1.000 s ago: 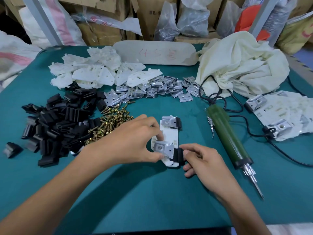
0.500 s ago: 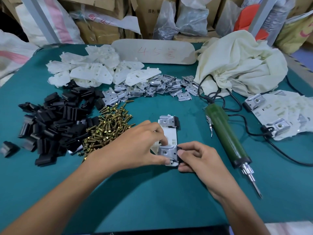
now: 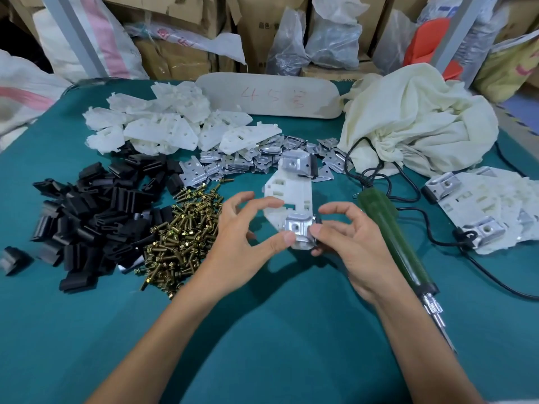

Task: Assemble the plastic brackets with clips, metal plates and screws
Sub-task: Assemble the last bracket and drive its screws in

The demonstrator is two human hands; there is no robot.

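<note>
A white plastic bracket (image 3: pixel 291 193) is lifted off the green table, tilted up, with a metal plate (image 3: pixel 297 165) and black clip at its far end and another metal plate (image 3: pixel 298 228) at its near end. My left hand (image 3: pixel 245 243) pinches the near plate with thumb and forefinger. My right hand (image 3: pixel 350 237) grips the same end at the black clip. Loose white brackets (image 3: pixel 163 126), metal plates (image 3: pixel 250 158), black clips (image 3: pixel 93 211) and brass screws (image 3: pixel 186 237) lie in piles on the left.
A green electric screwdriver (image 3: pixel 390 234) with a black cord lies right of my hands. Finished brackets (image 3: pixel 478 211) are stacked at the right edge. A cream cloth bag (image 3: pixel 417 121) and a marked board (image 3: pixel 271 94) sit at the back, boxes and sacks behind.
The bracket lay flat on the table while my hands pressed the near plate and clip; now both hands have raised it off the table and tilted it up.
</note>
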